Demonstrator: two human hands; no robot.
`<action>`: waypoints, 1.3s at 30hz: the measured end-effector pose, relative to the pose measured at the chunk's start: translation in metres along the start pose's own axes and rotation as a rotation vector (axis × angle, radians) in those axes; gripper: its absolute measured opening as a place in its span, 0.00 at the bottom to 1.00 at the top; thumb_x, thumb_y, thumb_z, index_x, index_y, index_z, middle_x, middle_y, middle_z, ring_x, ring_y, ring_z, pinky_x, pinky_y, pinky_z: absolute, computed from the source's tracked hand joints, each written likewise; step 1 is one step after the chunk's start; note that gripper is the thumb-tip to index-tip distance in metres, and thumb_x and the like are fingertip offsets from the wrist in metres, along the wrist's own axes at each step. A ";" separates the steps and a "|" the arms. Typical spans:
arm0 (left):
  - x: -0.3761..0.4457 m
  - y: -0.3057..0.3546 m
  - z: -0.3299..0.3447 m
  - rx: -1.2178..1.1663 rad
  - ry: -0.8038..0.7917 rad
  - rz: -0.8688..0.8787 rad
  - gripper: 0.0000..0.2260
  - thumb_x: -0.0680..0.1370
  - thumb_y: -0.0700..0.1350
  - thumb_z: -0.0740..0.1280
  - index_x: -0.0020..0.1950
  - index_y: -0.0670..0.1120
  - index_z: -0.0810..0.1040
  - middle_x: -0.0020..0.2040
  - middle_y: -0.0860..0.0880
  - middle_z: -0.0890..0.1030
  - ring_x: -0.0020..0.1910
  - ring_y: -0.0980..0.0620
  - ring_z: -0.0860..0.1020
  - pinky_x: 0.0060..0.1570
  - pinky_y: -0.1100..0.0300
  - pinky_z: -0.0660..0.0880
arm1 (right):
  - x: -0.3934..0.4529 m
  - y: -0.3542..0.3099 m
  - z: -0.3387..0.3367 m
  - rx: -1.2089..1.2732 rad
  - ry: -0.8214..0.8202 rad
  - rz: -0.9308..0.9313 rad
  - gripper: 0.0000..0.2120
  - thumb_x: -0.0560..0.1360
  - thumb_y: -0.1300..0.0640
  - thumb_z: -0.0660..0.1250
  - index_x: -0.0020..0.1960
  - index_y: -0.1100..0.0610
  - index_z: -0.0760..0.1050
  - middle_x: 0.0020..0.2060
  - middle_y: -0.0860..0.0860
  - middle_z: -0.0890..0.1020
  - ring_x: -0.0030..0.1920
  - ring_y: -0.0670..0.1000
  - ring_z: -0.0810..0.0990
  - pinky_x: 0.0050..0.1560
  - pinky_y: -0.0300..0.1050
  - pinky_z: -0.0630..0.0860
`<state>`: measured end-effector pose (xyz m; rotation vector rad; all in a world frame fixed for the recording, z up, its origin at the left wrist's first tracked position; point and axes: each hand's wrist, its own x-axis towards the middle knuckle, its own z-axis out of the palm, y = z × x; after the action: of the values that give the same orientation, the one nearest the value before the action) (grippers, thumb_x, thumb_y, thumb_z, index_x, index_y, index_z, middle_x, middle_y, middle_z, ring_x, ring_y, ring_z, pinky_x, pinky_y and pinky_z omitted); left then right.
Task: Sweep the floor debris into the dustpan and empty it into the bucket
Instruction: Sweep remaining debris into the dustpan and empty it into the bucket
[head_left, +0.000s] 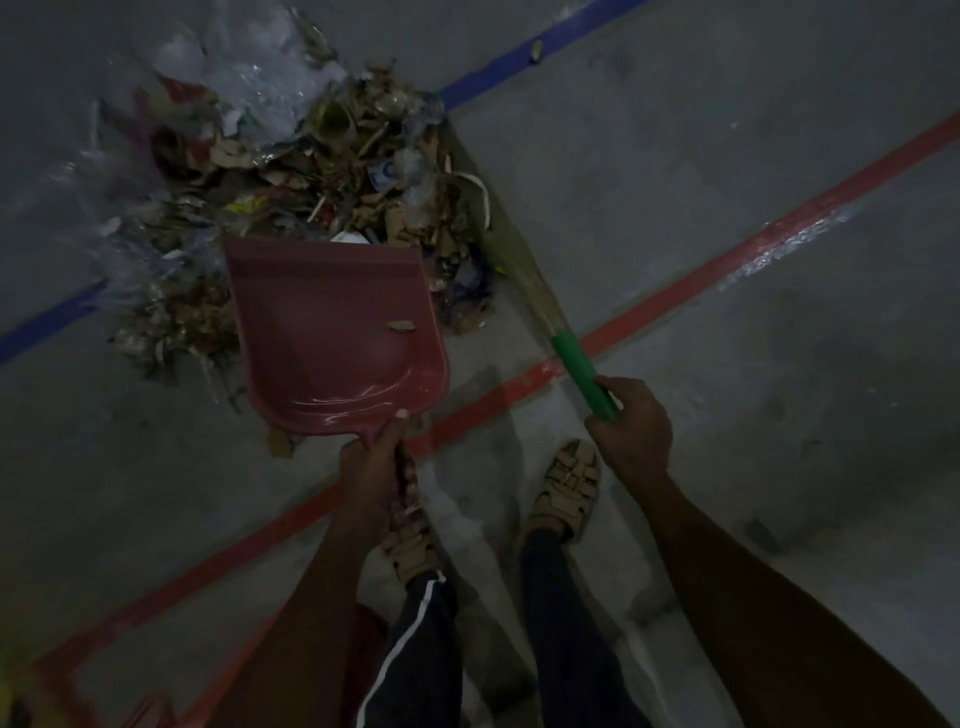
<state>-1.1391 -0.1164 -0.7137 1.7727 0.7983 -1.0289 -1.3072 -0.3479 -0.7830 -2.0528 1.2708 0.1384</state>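
L hand grip wrapped round handle of 1 pink plastic dustpan, smooth, glossy, 1 scrap inside. R hand grip clenched on green handle of 1 straw broom. Debris pile: dry leaves, paper, clear plastic, on grey floor touching pan lip.

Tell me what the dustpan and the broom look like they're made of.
Dustpan: likely moulded plastic, pinkish-red and glossy, with shiny highlights along its back rim. Broom: pale straw-like bristles, probably grass or fibre; its green handle looks smooth, perhaps plastic, though dim light leaves that open.
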 end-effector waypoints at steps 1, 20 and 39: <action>0.000 0.003 -0.001 -0.006 -0.008 0.008 0.22 0.78 0.57 0.69 0.32 0.43 0.71 0.24 0.46 0.70 0.17 0.52 0.67 0.20 0.66 0.64 | 0.000 -0.003 0.002 0.013 0.054 -0.026 0.27 0.63 0.58 0.69 0.63 0.55 0.80 0.54 0.52 0.81 0.48 0.54 0.80 0.44 0.43 0.72; 0.009 -0.008 -0.018 -0.061 -0.039 -0.018 0.22 0.78 0.58 0.69 0.32 0.46 0.70 0.25 0.47 0.69 0.20 0.51 0.66 0.22 0.66 0.62 | 0.120 -0.073 -0.014 -0.337 -0.105 -0.058 0.30 0.66 0.60 0.71 0.69 0.55 0.76 0.59 0.57 0.82 0.56 0.59 0.81 0.54 0.52 0.79; 0.037 -0.139 -0.054 -0.127 -0.094 -0.229 0.19 0.79 0.51 0.70 0.33 0.42 0.71 0.23 0.46 0.67 0.17 0.52 0.65 0.20 0.67 0.62 | 0.049 0.001 0.040 -0.147 0.165 -0.089 0.26 0.69 0.61 0.70 0.67 0.54 0.77 0.60 0.57 0.79 0.56 0.61 0.79 0.53 0.50 0.74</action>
<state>-1.2239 -0.0110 -0.7866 1.5390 1.0024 -1.1747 -1.2721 -0.3603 -0.8346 -2.2830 1.2976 0.0223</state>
